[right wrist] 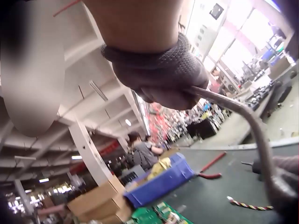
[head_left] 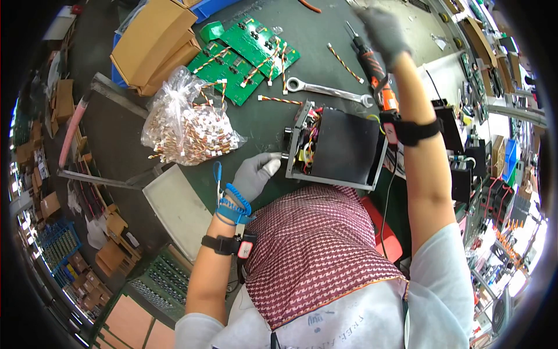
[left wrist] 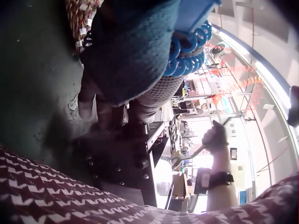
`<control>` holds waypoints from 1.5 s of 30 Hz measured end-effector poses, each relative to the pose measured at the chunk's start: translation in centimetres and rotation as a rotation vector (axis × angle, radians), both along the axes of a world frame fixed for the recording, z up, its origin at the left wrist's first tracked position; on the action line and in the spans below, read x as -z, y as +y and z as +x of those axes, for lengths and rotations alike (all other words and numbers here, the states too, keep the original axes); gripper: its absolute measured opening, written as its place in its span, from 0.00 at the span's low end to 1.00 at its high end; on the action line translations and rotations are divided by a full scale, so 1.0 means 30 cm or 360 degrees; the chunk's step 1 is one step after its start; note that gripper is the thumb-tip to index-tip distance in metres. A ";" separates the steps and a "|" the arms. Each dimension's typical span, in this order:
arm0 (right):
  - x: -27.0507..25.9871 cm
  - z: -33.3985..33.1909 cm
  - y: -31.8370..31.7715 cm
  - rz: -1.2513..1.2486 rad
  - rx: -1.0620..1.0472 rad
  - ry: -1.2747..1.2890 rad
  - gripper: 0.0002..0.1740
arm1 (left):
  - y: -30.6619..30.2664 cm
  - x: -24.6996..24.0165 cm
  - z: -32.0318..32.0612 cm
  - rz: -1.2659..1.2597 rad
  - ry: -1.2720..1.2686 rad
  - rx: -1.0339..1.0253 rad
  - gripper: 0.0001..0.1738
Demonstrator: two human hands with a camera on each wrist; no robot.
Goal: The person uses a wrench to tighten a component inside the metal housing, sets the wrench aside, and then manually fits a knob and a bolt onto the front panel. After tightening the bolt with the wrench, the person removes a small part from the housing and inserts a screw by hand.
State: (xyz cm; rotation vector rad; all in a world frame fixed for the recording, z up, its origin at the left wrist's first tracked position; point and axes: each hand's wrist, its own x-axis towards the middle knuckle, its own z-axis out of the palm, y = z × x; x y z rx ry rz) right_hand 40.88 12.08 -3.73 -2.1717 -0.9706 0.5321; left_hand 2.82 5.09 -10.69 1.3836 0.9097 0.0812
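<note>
My left hand [head_left: 256, 175] is at the front panel of an open-topped metal box [head_left: 343, 145], fingertips touching it near a black knob. In the left wrist view the fingers [left wrist: 88, 100] extend down beside the dark box [left wrist: 117, 163]. My right hand [head_left: 381, 35] is raised past an orange and black power screwdriver [head_left: 369, 67], blurred in the head view. In the right wrist view, that hand [right wrist: 163, 84] grips a bent metal rod [right wrist: 254, 126], whose far end comes down near the screwdriver.
A combination wrench [head_left: 331, 90] lies behind the box. Green circuit boards [head_left: 232, 72] and loose twisted cables [head_left: 346, 63] are on the dark table. A bag of cables [head_left: 186, 125] sits left, near cardboard [head_left: 154, 43] and a blue bin [right wrist: 161, 182].
</note>
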 end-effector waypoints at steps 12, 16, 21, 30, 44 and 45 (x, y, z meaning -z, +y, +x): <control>0.154 -0.077 0.003 -0.0809 -0.0540 -0.0369 0.20 | -0.026 -0.064 0.048 0.0217 0.0224 -0.0103 0.17; -0.130 -0.372 -0.337 -0.0787 -0.0716 0.0316 0.16 | -0.014 -0.046 0.036 0.0117 0.0226 -0.0134 0.15; -0.039 -0.646 -0.485 -0.1294 -0.0903 0.0515 0.19 | 0.022 -0.007 0.018 -0.0257 0.0033 -0.0188 0.16; 0.049 -0.655 -0.413 -0.1419 -0.0745 0.0772 0.18 | 0.038 0.047 0.007 -0.0299 -0.0186 -0.0102 0.16; -0.082 -0.674 -0.455 -0.1055 -0.0273 0.0995 0.19 | 0.027 0.063 0.000 -0.0213 -0.0147 -0.0081 0.13; -0.088 -0.692 -0.436 -0.1143 -0.0171 0.1003 0.21 | 0.028 0.070 -0.003 -0.0225 -0.0154 -0.0090 0.13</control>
